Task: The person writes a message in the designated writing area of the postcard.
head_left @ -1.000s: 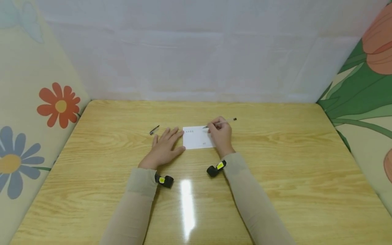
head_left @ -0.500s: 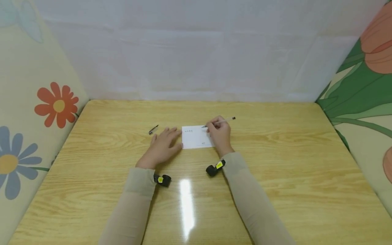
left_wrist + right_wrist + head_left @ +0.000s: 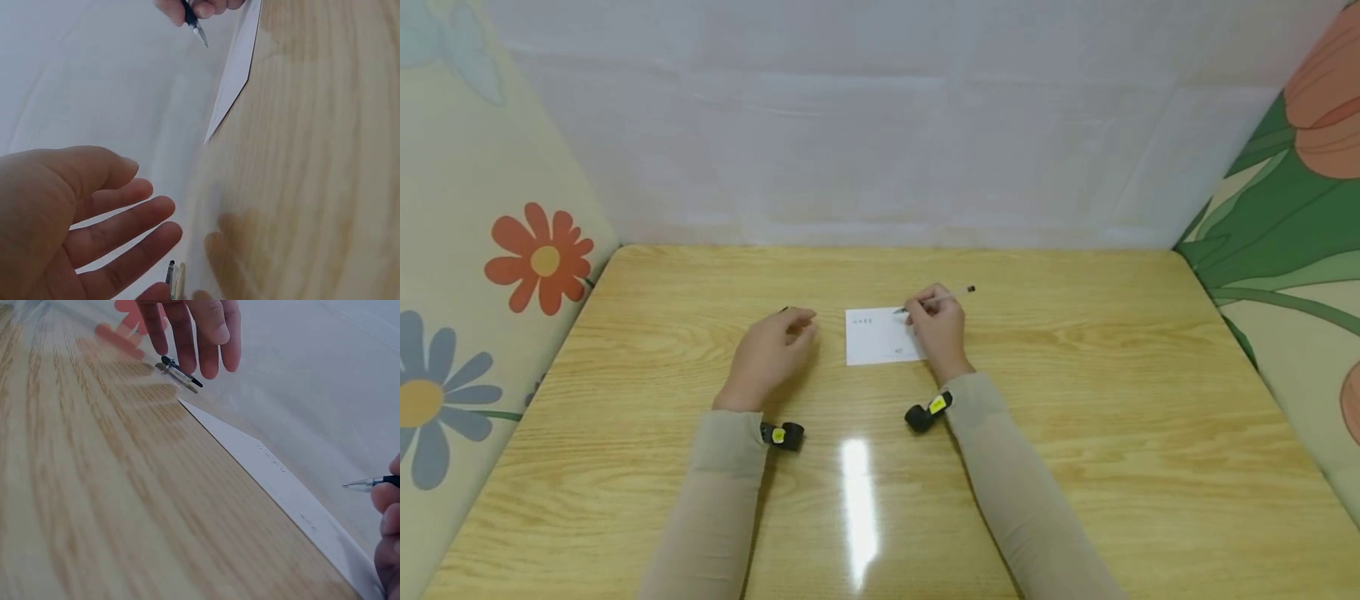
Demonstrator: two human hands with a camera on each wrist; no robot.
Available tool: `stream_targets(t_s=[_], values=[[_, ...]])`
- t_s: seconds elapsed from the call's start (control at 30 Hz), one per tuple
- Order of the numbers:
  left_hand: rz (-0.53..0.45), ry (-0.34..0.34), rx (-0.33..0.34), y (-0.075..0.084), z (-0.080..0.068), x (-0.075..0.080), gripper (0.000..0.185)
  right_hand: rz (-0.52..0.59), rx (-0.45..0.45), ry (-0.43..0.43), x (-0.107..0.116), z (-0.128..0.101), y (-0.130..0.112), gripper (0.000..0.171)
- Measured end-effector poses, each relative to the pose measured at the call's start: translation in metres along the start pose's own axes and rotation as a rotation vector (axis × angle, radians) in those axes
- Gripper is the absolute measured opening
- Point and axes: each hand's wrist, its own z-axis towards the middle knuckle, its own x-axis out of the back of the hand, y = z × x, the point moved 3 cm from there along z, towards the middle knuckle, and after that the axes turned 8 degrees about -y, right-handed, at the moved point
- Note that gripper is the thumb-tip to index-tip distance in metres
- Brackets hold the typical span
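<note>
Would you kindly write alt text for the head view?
The right hand holds a pen over a white card on a wooden table, while the left hand hovers left of the card.

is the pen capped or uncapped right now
Uncapped: the pen in the right hand shows its bare metal tip, and the pen cap lies apart on the table under the left hand.

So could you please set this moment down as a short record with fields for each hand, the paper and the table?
left hand: left hand hovers open above the pen cap, not touching it
right hand: right hand grips the pen, tip over the card's far edge
paper: white card lies flat, a little writing near its far edge
table: wooden table, glossy
</note>
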Motion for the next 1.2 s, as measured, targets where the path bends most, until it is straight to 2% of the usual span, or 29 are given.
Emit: stream_targets(t_s=[0.27, 0.5, 0.8, 1.2], values=[[-0.022, 0.16, 0.006, -0.009, -0.002, 0.013, 0.031, -0.011, -0.056, 0.0, -0.002, -0.002, -0.011, 0.011], [-0.031, 0.232, 0.054, -0.016, -0.007, 0.023, 0.031, 0.001, -0.052, 0.005, -0.002, 0.0, -0.004, 0.012], [-0.085, 0.194, 0.143, -0.025, -0.008, 0.027, 0.035, 0.005, -0.02, -0.004, -0.002, -0.001, -0.004, 0.012], [-0.092, 0.115, 0.178, -0.034, -0.004, 0.022, 0.037, -0.01, -0.033, -0.013, -0.002, 0.0, 0.001, 0.011]])
